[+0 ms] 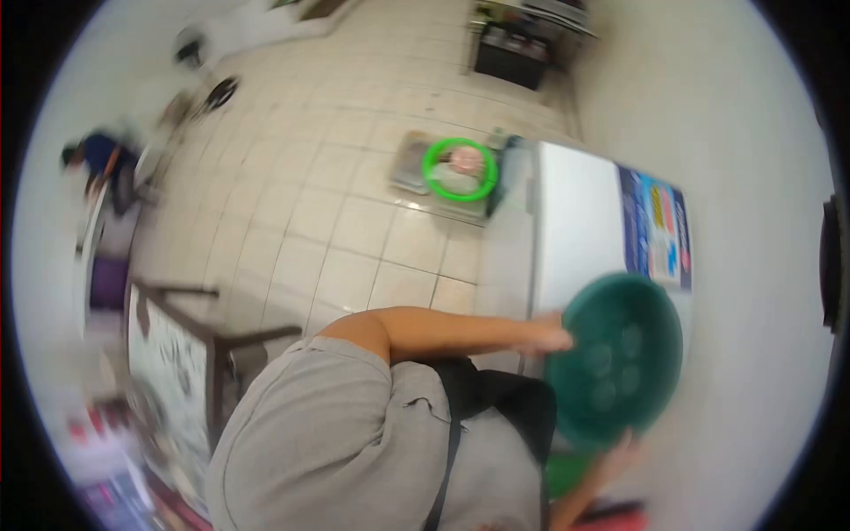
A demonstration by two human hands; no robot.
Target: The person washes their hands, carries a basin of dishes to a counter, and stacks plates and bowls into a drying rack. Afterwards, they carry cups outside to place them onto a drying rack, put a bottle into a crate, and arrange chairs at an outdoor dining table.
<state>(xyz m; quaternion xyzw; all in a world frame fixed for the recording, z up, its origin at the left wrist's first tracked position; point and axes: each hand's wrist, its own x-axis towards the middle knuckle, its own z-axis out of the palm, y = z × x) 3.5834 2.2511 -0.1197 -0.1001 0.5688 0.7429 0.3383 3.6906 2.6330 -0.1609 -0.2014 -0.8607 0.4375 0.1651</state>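
A large dark green plastic basin (580, 403) is held over the near end of a white freezer-like chest, its open side facing me. Several pale round spots show on its inside; whether they are reflections or marks I cannot tell. My left hand (547, 335) grips the rim on the side nearest me, fingers closed and partly hidden. At the lower rim is my right hand (622, 454), blurred, with its fingers curled against the basin. Something bright green (565, 473) shows below the basin, beside my right forearm.
Beyond the basin, the white chest (575, 212) carries a blue printed panel (655, 226) along the wall. A bright green basin (434, 181) with pink and whitish contents stands low nearby. Farther off are a black crate (511, 60), a dark-framed table (173, 354) and another person (111, 164).
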